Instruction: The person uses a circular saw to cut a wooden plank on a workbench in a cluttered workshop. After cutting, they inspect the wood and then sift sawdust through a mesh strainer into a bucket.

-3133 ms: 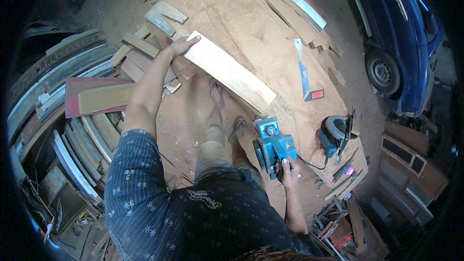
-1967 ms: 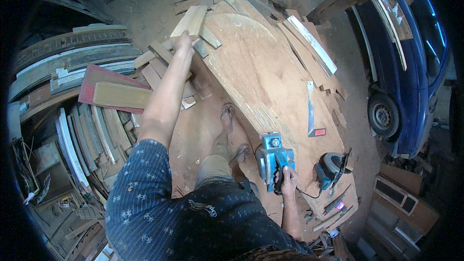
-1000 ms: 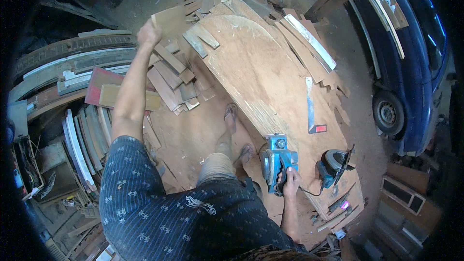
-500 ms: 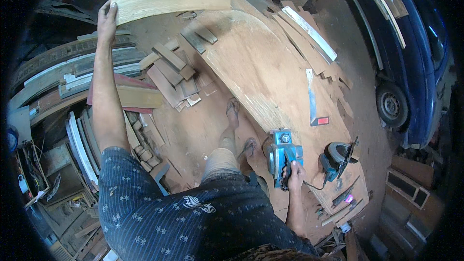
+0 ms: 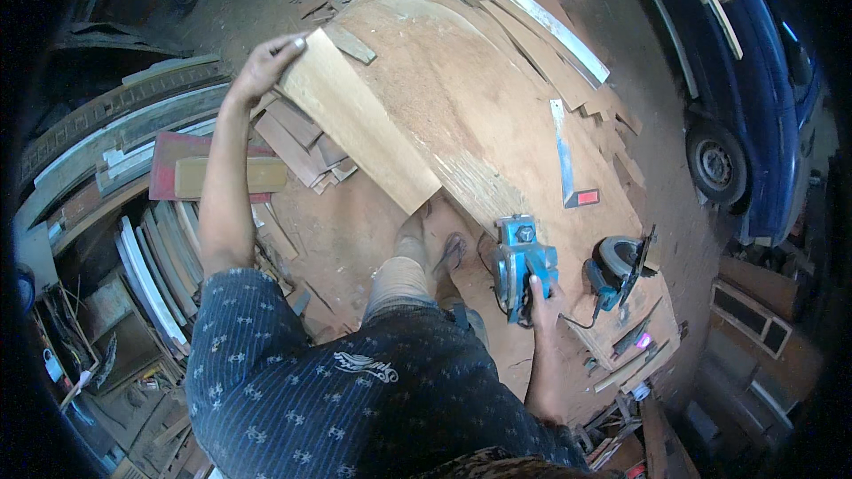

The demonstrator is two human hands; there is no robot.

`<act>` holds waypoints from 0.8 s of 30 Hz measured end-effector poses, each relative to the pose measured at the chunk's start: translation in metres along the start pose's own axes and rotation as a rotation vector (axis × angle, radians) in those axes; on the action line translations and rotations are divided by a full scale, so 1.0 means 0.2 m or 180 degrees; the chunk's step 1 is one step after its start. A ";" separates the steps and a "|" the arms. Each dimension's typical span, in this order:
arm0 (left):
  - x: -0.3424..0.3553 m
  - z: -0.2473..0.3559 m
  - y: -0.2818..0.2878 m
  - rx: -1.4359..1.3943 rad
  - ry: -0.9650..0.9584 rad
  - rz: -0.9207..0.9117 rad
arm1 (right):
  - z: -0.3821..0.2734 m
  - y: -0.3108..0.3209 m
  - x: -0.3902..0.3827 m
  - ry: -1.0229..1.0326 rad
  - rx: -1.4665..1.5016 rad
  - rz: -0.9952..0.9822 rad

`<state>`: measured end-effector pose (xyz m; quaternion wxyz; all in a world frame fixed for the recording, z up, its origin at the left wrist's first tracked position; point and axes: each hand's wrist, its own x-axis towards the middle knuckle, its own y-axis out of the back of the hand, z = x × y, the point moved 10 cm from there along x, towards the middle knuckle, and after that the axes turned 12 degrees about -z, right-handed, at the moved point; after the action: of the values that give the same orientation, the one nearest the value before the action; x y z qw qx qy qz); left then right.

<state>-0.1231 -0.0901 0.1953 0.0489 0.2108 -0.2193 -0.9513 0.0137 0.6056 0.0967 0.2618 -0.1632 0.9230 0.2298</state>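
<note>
My left hand (image 5: 266,71) grips the upper end of a pale wooden plank (image 5: 359,129), which slants down toward the lower right along the near left edge of a large plywood work surface (image 5: 417,62). My right hand (image 5: 545,300) is closed on the handle of a blue electric planer (image 5: 524,257) at that surface's lower left edge. A metal try square with a red handle (image 5: 577,198) lies on the plywood above the planer. A circular saw (image 5: 612,275) rests to the right of the planer, and a cable runs between them.
Stacked boards and mouldings (image 5: 151,275) crowd the left. Loose plank offcuts (image 5: 555,40) lie along the surface's far right edge. A blue vehicle (image 5: 759,124) stands at the right, with wooden frames (image 5: 750,310) below it. My sandalled feet (image 5: 454,248) are on the dusty floor.
The plank has swung from held out level at the top to lying diagonally along the plywood's left edge. My left hand has moved down and right. My right hand still holds the planer.
</note>
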 end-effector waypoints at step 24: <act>-1.43 -0.41 0.20 0.1029 0.1156 0.1559 | 0.14 0.55 1.29 -0.0587 -0.3123 0.0587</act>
<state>0.1704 -0.1051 0.2538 0.2801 0.3228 -0.3990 -0.8112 -0.2296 0.6657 -0.0318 0.2133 -0.1638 0.6900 0.6720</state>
